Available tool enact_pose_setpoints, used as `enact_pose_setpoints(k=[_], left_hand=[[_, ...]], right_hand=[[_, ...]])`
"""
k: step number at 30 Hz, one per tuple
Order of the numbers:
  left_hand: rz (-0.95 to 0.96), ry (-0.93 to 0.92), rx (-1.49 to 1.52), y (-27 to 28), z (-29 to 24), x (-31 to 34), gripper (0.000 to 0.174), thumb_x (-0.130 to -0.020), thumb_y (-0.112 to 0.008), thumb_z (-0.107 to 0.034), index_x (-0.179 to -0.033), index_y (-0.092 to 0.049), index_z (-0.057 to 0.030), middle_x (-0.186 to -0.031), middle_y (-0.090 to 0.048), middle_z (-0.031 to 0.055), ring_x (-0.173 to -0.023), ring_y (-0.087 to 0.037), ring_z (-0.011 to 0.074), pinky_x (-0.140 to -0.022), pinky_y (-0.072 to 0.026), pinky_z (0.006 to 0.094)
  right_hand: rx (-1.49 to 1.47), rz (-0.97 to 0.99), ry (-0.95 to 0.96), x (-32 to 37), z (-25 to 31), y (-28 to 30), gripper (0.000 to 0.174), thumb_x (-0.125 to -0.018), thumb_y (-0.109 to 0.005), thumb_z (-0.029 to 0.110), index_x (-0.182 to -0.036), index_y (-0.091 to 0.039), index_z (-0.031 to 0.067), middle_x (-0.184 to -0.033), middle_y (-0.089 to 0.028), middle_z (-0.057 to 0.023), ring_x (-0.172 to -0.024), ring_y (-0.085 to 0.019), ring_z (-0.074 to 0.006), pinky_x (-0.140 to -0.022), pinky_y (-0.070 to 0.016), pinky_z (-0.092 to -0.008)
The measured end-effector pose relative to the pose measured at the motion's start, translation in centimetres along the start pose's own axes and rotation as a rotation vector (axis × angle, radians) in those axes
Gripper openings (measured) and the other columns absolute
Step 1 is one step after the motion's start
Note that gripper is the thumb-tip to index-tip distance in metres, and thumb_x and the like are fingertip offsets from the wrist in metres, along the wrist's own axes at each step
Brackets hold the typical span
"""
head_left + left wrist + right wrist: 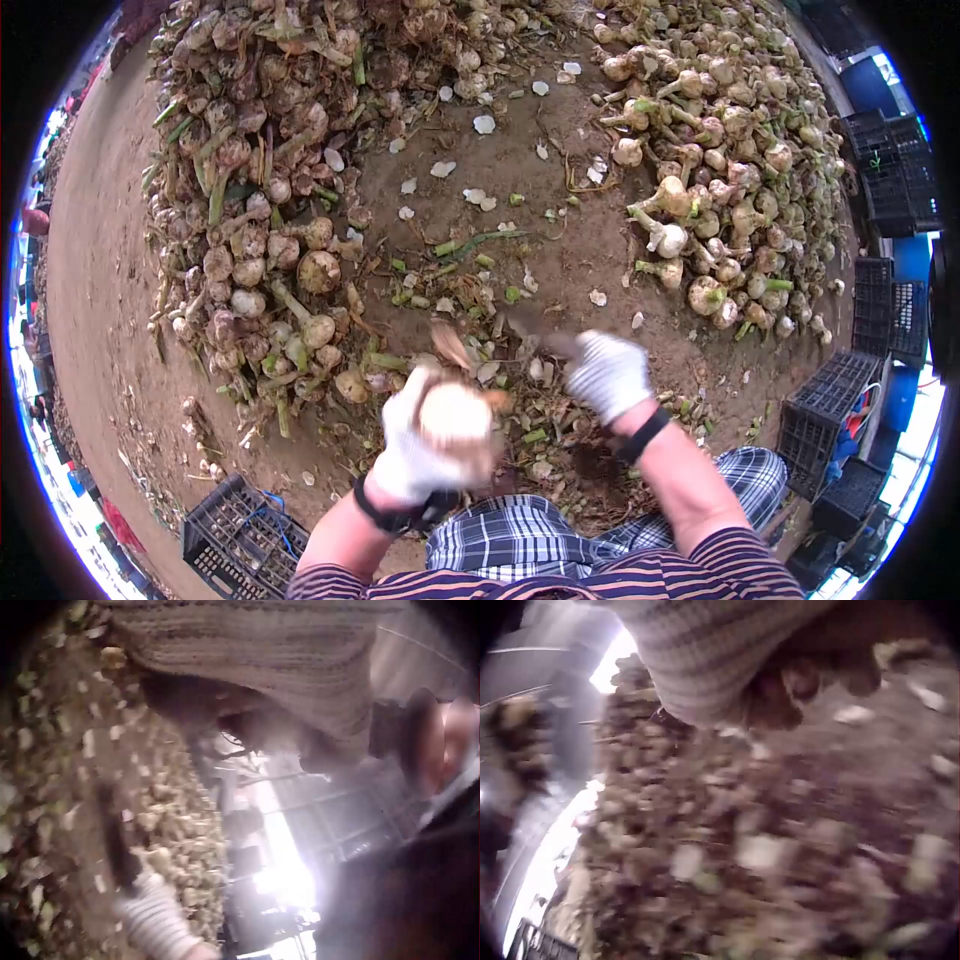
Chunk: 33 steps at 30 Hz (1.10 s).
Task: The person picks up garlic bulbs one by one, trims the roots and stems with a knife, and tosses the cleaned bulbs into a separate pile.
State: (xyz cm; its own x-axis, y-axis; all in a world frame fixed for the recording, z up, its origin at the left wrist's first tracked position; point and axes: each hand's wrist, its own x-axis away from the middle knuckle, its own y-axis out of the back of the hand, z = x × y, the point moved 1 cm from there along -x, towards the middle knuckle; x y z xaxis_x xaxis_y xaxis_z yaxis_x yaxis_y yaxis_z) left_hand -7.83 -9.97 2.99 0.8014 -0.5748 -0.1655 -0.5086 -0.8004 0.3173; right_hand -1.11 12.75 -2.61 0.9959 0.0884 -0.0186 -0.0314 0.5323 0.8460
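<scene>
In the head view my gloved left hand (pixel 402 455) grips a pale, round garlic bulb (pixel 455 412), blurred, in front of my lap. Just beyond the bulb shows a brown, blurred strip (pixel 452 345). To the right, my gloved right hand (pixel 610 378) has its fingers curled round a knife (pixel 562 345), whose dark, narrow shape points left and is smeared by motion. The same knife (pixel 116 836) appears in the left wrist view, extending from the striped glove. Glove fabric fills the top of that view, and the bulb is hidden there.
Heaps of garlic with stalks lie at left (pixel 250 200) and right (pixel 740 180). Cut stalk pieces and white skins (pixel 484 124) litter the dirt floor (pixel 420 170) between them. A black crate (pixel 245 540) stands at lower left, with more crates (pixel 830 410) along the right side.
</scene>
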Motion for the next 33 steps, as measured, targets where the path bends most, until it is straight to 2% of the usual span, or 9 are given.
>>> enact_pose_setpoints(k=[1,2,10,12,19,23,29,32,33], left_hand=[[-0.095,0.221,0.563,1.2,-1.9,0.4,0.069,-0.049,-0.088,-0.015,-0.105,-0.05,-0.0021,-0.085,-0.058,0.004,-0.087,-0.063,0.0167,-0.073,-0.0556,0.0334],[-0.028,0.124,0.282,2.5,-1.8,0.2,0.072,-0.046,-0.088,-0.013,-0.106,-0.049,-0.0001,-0.089,-0.058,0.0074,-0.089,-0.063,0.0178,-0.075,-0.0555,0.0349],[-0.088,0.251,-0.309,3.3,6.2,-2.5,0.085,-0.047,-0.089,-0.046,-0.114,-0.055,-0.0056,-0.101,-0.052,0.0071,-0.094,-0.054,0.0203,-0.084,-0.0477,0.0348],[-0.157,0.514,0.536,2.6,6.7,-2.0,0.093,-0.051,-0.088,-0.047,-0.124,-0.048,-0.0049,-0.115,-0.054,0.01,-0.104,-0.053,0.0215,-0.085,-0.0475,0.0354],[0.059,0.86,1.048,2.8,6.0,-0.1,0.067,-0.069,-0.077,-0.023,-0.125,-0.046,-0.0048,-0.102,-0.061,0.004,-0.087,-0.061,0.0143,-0.083,-0.0472,0.0277],[0.078,1.041,0.89,2.8,3.3,-1.9,0.046,-0.075,-0.071,-0.017,-0.116,-0.053,-0.0036,-0.092,-0.062,0.0018,-0.086,-0.059,0.0121,-0.079,-0.0474,0.0274],[0.184,0.71,0.13,1.5,4.3,-2.2,0.016,-0.079,-0.067,-0.006,-0.094,-0.064,-0.0031,-0.081,-0.064,0.0037,-0.076,-0.058,0.0096,-0.065,-0.0477,0.0273],[-0.075,0.222,-0.333,4.0,4.2,-2.3,0.005,-0.078,-0.064,-0.002,-0.082,-0.062,-0.0001,-0.08,-0.061,0.0044,-0.072,-0.058,0.0118,-0.066,-0.0491,0.0266],[-0.161,0.307,-0.258,5.0,5.0,-2.3,0.019,-0.082,-0.067,-0.009,-0.1,-0.062,-0.0023,-0.085,-0.063,0.005,-0.077,-0.06,0.0133,-0.069,-0.051,0.0282]], right_hand=[[0.141,0.128,-0.379,1.3,-3.2,-0.1,0.01,-0.069,-0.064,0.019,-0.076,-0.062,0.0122,-0.068,-0.061,-0.0133,-0.064,-0.061,-0.0337,-0.057,-0.0494,-0.0394],[0.289,0.262,-0.717,1.2,-5.8,0.0,0.014,-0.073,-0.06,0.019,-0.085,-0.065,0.013,-0.076,-0.066,-0.0146,-0.07,-0.064,-0.0338,-0.062,-0.0516,-0.0408],[-0.317,0.078,-0.626,0.5,0.4,-0.4,0.011,-0.071,-0.062,0.017,-0.078,-0.062,0.0092,-0.065,-0.061,-0.0114,-0.06,-0.06,-0.0279,-0.058,-0.0484,-0.035],[-0.539,0.133,-0.689,0.6,1.5,-1.1,0.011,-0.071,-0.065,0.016,-0.079,-0.062,0.0072,-0.063,-0.06,-0.0091,-0.058,-0.058,-0.0224,-0.058,-0.0473,-0.0318],[-0.512,0.266,-0.547,-1.2,2.3,-0.1,0.015,-0.074,-0.066,0.022,-0.081,-0.064,0.0094,-0.065,-0.062,-0.0113,-0.06,-0.06,-0.0275,-0.058,-0.0478,-0.0336],[-0.31,0.313,-0.435,-2.1,3.1,1.0,0.017,-0.075,-0.061,0.026,-0.08,-0.062,0.01,-0.067,-0.061,-0.0146,-0.063,-0.061,-0.0343,-0.057,-0.0479,-0.0408],[-0.058,0.399,-0.369,-2.7,3.1,1.0,0.013,-0.07,-0.058,0.019,-0.076,-0.064,0.0084,-0.069,-0.061,-0.0189,-0.066,-0.061,-0.0374,-0.059,-0.0488,-0.0423],[0.118,0.583,-0.685,0.0,-1.6,-0.8,0.023,-0.071,-0.058,0.022,-0.087,-0.066,0.0084,-0.08,-0.064,-0.0198,-0.078,-0.063,-0.0365,-0.069,-0.0504,-0.042],[0.156,0.659,-0.737,1.2,-3.0,-1.2,0.028,-0.071,-0.058,0.024,-0.092,-0.067,0.0085,-0.086,-0.065,-0.0204,-0.085,-0.063,-0.0355,-0.075,-0.0505,-0.0414]])
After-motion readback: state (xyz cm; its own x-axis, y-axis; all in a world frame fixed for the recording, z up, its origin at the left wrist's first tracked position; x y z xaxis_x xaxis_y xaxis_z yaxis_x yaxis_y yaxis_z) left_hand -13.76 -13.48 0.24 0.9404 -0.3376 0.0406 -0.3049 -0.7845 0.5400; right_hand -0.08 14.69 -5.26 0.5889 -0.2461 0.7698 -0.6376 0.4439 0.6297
